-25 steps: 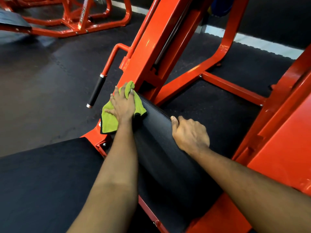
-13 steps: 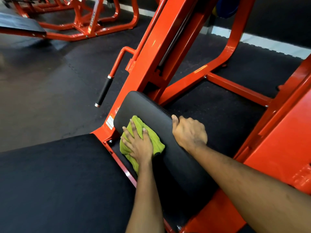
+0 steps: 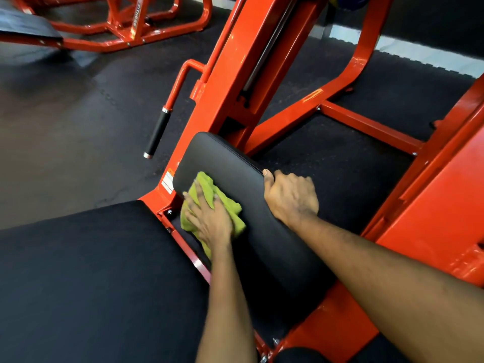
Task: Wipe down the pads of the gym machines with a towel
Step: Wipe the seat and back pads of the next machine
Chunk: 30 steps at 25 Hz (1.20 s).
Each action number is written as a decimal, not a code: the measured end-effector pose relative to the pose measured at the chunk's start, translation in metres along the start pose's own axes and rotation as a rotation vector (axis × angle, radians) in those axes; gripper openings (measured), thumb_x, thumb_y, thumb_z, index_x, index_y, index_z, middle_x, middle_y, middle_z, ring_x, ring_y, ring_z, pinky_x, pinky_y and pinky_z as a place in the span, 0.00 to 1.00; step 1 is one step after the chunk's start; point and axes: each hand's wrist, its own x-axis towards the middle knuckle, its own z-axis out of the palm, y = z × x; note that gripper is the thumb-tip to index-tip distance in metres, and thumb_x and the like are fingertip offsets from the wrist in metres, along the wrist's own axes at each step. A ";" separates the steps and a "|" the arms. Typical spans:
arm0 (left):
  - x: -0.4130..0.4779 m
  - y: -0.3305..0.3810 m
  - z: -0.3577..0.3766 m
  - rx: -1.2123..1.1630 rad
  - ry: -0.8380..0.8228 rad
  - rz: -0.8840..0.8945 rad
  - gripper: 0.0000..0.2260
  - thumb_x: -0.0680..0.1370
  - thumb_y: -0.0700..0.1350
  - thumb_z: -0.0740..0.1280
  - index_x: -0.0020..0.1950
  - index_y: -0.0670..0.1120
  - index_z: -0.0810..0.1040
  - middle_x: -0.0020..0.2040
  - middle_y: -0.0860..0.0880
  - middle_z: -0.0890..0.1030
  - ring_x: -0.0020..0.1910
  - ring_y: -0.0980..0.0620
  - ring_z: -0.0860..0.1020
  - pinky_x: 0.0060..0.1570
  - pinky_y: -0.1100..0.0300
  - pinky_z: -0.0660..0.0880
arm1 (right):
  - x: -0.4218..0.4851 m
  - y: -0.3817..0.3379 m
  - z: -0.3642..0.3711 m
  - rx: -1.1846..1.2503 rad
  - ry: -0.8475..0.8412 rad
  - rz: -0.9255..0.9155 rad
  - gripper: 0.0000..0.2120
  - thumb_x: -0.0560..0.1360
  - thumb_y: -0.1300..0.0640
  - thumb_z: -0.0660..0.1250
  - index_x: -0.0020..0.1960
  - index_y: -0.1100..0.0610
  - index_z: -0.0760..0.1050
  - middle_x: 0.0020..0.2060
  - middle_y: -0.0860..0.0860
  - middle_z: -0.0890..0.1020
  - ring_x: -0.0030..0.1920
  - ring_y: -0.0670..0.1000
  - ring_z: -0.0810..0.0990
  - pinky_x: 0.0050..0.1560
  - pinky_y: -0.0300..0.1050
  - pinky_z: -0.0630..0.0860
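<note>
The green towel (image 3: 207, 186) lies on the near-left part of the small black pad (image 3: 225, 158), & a bit of it hangs off the pad's left edge. The pad is long, w/ its far end right by the orange frame (image 3: 235, 74).

The left hand (image 3: 209, 221) lies flat on top of the towel. Its fingers are straight & spread, pressing the towel on the pad, not curled round it. Its arm comes in from the btm of the view. The right hand (image 3: 290, 197) grips the pad's right edge, thumb on top & fingers curled over the side, so the fingertips are hidden. Its arm comes in from the btm right & covers some of the pad's near end.

Just left of the pad a white sticker (image 3: 167, 182) sits on the frame; the words are too small to read. Farther left a black handle (image 3: 157, 132) w/ silver ends hangs from an orange bar. A big black pad (image 3: 91, 271) fills the near left, cut off by the edge. Dark floor mats (image 3: 65, 113) lie all round. At the far left stands another orange machine (image 3: 136, 22), also cut off.
</note>
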 end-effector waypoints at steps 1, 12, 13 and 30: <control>-0.033 -0.006 0.000 0.009 -0.032 0.026 0.28 0.83 0.52 0.60 0.80 0.64 0.53 0.82 0.54 0.49 0.80 0.45 0.50 0.75 0.46 0.51 | 0.000 0.000 0.000 -0.008 0.000 -0.003 0.32 0.84 0.41 0.42 0.51 0.57 0.80 0.39 0.56 0.84 0.42 0.60 0.83 0.54 0.57 0.71; 0.047 0.015 -0.005 0.055 -0.007 0.091 0.24 0.83 0.47 0.59 0.79 0.58 0.61 0.82 0.47 0.51 0.80 0.44 0.52 0.74 0.49 0.55 | 0.001 0.002 0.003 -0.012 -0.001 -0.001 0.33 0.84 0.40 0.42 0.48 0.57 0.80 0.34 0.55 0.82 0.36 0.57 0.82 0.53 0.58 0.72; 0.073 0.017 -0.009 0.062 0.014 0.113 0.23 0.83 0.47 0.60 0.79 0.57 0.62 0.82 0.46 0.51 0.80 0.44 0.51 0.74 0.48 0.55 | 0.002 0.003 0.006 -0.009 0.009 0.002 0.32 0.84 0.40 0.42 0.48 0.57 0.80 0.33 0.54 0.82 0.36 0.57 0.81 0.53 0.58 0.72; 0.155 0.060 -0.012 0.111 -0.182 0.090 0.31 0.76 0.68 0.56 0.77 0.60 0.63 0.79 0.50 0.62 0.78 0.42 0.58 0.71 0.29 0.50 | 0.004 0.003 0.007 0.011 0.035 0.007 0.32 0.84 0.40 0.42 0.47 0.57 0.79 0.32 0.53 0.81 0.34 0.55 0.81 0.51 0.56 0.72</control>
